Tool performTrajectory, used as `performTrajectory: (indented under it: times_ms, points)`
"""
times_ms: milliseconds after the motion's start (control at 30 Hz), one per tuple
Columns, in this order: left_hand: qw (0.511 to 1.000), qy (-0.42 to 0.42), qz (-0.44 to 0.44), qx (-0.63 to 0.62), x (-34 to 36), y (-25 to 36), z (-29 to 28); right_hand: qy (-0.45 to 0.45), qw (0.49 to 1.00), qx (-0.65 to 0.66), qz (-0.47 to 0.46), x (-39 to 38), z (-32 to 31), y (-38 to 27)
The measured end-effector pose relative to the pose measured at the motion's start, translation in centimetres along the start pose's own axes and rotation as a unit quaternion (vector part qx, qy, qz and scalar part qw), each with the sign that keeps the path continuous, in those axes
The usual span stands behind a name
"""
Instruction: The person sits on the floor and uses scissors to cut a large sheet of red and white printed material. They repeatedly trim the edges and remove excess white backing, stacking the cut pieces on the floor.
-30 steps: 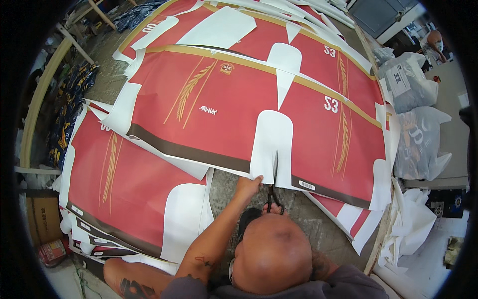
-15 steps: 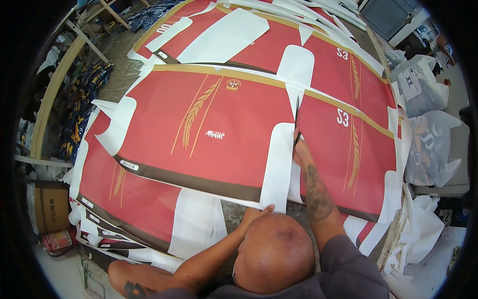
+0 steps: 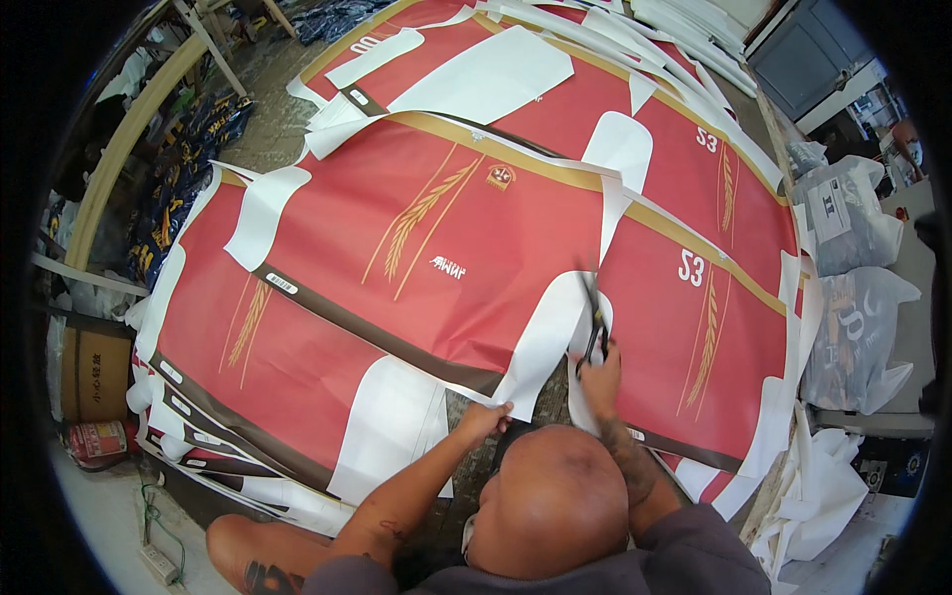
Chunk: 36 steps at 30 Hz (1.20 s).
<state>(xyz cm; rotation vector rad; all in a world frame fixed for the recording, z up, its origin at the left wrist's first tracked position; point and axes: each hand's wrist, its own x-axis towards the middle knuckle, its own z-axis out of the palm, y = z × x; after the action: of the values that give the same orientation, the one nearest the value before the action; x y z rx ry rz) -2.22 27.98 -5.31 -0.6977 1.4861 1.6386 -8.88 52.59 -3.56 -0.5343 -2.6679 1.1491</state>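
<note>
A large red printed sheet [image 3: 337, 238] with a gold band along its far edge, a dark brown near edge and wheat-like motifs lies across the middle, rippled and partly raised. My left hand [image 3: 486, 420] pinches the near corner of its white margin [image 3: 540, 337]. Black scissors [image 3: 596, 332] are in my right hand [image 3: 599, 381], their blades pointing away from me at the curved top of this white margin. Right of the blades lies another red panel [image 3: 650, 307] with a white number. Its left end is separated from the middle sheet by a gap.
More red printed sheets [image 3: 238, 397] are layered beneath and beyond. Stuffed plastic bags [image 3: 858, 332] stand at the right, above crumpled white scraps [image 3: 818, 486]. A cardboard box [image 3: 97, 375] and wooden frame [image 3: 119, 169] are at the left.
My right hand has brought the scissors nearer to me, from the far gap to the white margin's curve. The middle sheet's right side has shifted and rippled. My left hand moved slightly left.
</note>
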Motion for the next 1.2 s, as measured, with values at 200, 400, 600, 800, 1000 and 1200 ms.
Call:
performTrajectory:
  times_ms: [200, 400, 600, 800, 1000, 1200]
  points:
    - [0.971, -0.197, -0.116, -0.07, -2.9, -1.7, 0.2, 0.046, 0.994, 0.048, 0.089, -11.0, 0.1, 4.6]
    - [0.941, -0.316, -0.019, 0.124, -2.5, -1.1, 0.1, 0.105, 0.989, -0.093, 0.05, -6.8, -2.0, 7.9]
    - [0.929, -0.36, 0.086, -0.018, 0.1, 0.8, 3.4, 0.211, 0.972, 0.009, -0.105, 6.3, -6.3, -3.6]
    - [0.958, -0.011, 0.234, -0.166, -0.7, 2.5, 9.4, -0.394, 0.804, 0.444, 0.028, 6.5, 2.1, -19.9]
    - [0.913, 0.282, 0.133, -0.264, 1.5, 5.2, -0.6, -0.492, 0.797, 0.35, 0.008, 2.9, 4.5, -20.4]
    - [0.897, 0.39, 0.126, -0.165, 1.1, 5.9, -15.1, -0.439, 0.82, 0.364, 0.05, 4.0, 1.0, -13.4]
